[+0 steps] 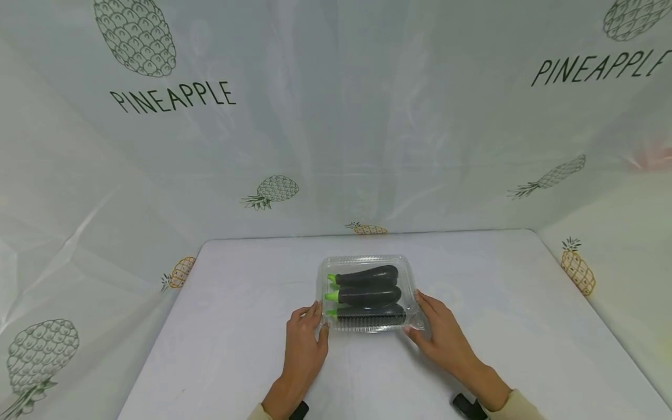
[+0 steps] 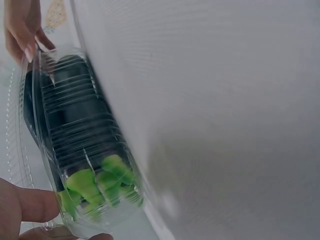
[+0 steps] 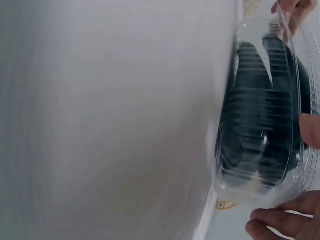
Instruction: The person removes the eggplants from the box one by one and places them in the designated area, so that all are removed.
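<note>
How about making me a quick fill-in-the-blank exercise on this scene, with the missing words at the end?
1. Inside the clear container, the eggplants have dark bodies and ____ stem ends.
2. Comparing the left hand and the right hand, the one nearer those stem ends is the ____ one.
3. The word printed in capitals on the backdrop is ____.

Missing words: green; left; PINEAPPLE.

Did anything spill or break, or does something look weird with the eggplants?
No, nothing stands out. The eggplants lie side by side in the clear box, green ends all on the left in the head view. I see no spill or break.
</note>
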Tool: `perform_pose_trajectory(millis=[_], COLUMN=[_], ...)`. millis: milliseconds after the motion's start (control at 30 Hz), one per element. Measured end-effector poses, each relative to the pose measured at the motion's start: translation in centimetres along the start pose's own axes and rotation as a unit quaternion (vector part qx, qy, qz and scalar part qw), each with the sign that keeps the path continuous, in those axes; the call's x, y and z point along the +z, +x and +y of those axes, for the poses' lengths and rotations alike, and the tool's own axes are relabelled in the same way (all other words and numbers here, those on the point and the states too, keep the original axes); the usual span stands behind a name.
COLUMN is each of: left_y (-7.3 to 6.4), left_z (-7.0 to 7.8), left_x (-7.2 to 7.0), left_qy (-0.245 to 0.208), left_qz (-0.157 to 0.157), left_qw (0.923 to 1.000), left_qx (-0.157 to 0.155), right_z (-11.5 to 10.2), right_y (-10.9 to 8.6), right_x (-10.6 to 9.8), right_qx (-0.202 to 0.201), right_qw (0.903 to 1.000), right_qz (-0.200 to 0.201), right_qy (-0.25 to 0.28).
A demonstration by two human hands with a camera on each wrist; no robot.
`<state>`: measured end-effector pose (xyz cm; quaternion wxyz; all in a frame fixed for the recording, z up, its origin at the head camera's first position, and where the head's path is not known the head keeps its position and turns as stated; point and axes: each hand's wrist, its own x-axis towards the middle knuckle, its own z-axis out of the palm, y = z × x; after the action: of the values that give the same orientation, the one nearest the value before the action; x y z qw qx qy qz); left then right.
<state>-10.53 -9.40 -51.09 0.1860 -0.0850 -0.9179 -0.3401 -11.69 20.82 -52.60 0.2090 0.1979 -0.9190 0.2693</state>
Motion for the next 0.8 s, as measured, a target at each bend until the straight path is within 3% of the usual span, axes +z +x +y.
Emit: perform_pose_trajectory(millis=[600, 800], left_y=[0.3, 0.1], left_z=[0.5, 0.6], left_x=[-0.4, -0.4], left_qy=[0.003, 0.003], left_qz=[-0.002, -0.005], left_qw=[1.0000, 0.9999], left_qx=[-0.008, -0.013], right_z=[-1.7, -2.1], right_y=[0.1, 0.2], right_x=[0.2, 0.2], right_qx=[0.013, 0.012], right_qw=[0.9923, 0.9901], right_qz=[0.038, 0.048], right_qy=[-0.117, -0.131])
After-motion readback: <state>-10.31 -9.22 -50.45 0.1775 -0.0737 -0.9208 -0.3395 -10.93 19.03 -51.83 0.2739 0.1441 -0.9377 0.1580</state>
